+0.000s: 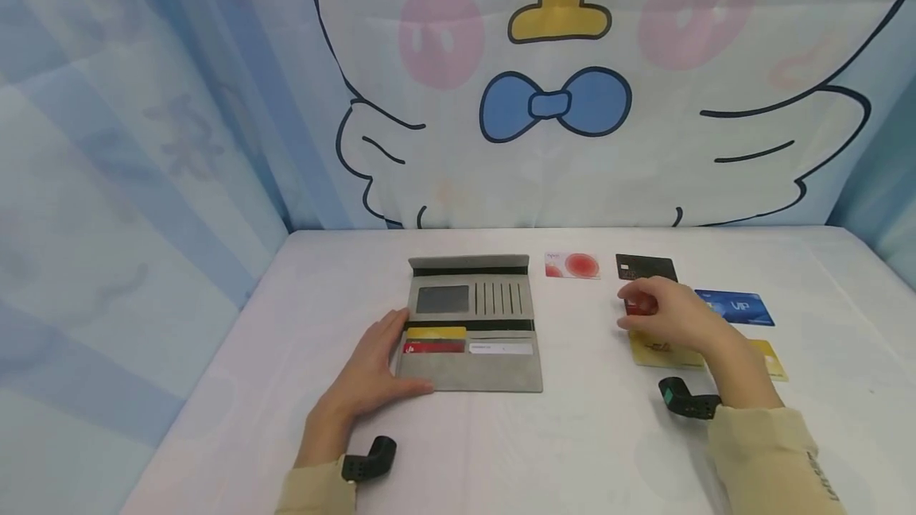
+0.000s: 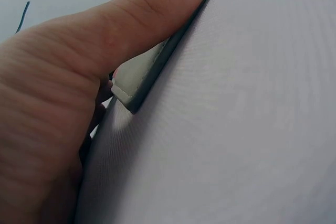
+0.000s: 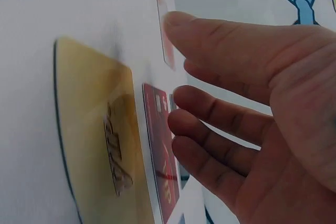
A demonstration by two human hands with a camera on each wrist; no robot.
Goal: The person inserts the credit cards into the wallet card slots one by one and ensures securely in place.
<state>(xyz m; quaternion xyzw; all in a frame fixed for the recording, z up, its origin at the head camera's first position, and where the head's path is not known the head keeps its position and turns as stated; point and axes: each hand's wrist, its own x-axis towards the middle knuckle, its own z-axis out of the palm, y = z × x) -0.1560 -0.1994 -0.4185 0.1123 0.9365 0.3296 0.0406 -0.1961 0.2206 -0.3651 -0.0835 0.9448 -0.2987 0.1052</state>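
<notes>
A grey wallet [image 1: 472,380] lies unfolded on the table, with a clear window and several slots in its upper half. Its lower half holds a yellow card [image 1: 435,333], a red card [image 1: 432,347] and a white card [image 1: 501,349]. My left hand [image 1: 368,368] rests at the wallet's lower left, thumb on the front edge [image 2: 160,51] and fingers along the left side. Over a dark red card [image 3: 160,150] hovers my right hand [image 1: 673,315], fingers slightly bent and holding nothing. A gold card [image 3: 97,129] lies just nearer than the red one.
Behind the right hand lie a black card [image 1: 647,266] and a white card with a red circle [image 1: 572,265]. To its right are a blue card [image 1: 740,308] and another yellow card [image 1: 771,360]. A printed curtain [image 1: 558,173] hangs behind the table.
</notes>
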